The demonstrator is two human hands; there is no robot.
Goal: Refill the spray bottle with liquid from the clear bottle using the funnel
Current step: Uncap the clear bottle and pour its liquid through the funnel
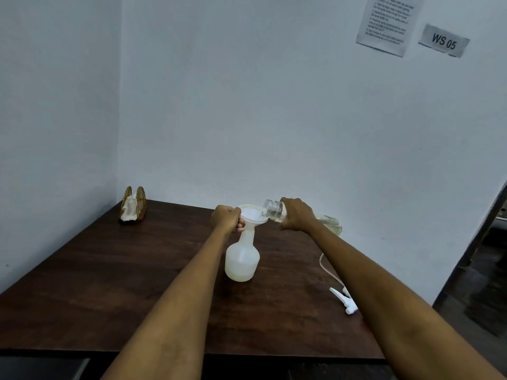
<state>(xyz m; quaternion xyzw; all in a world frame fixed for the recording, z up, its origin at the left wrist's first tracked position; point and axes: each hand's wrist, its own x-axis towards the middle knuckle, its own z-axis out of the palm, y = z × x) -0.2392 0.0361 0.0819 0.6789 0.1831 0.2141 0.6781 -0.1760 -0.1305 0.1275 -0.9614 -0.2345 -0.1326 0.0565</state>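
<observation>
A translucent white spray bottle stands upright on the dark wooden table, with a little pale liquid at its bottom. A white funnel sits in its neck. My left hand grips the funnel's left rim and the neck below it. My right hand holds the clear bottle tipped on its side, its open mouth over the funnel's right edge. Pale yellowish liquid lies in the clear bottle's far end.
The spray trigger head with its thin tube lies on the table under my right forearm. A golden napkin holder with white napkins stands at the far left corner. Walls close the back and left; the table's right edge drops to the floor.
</observation>
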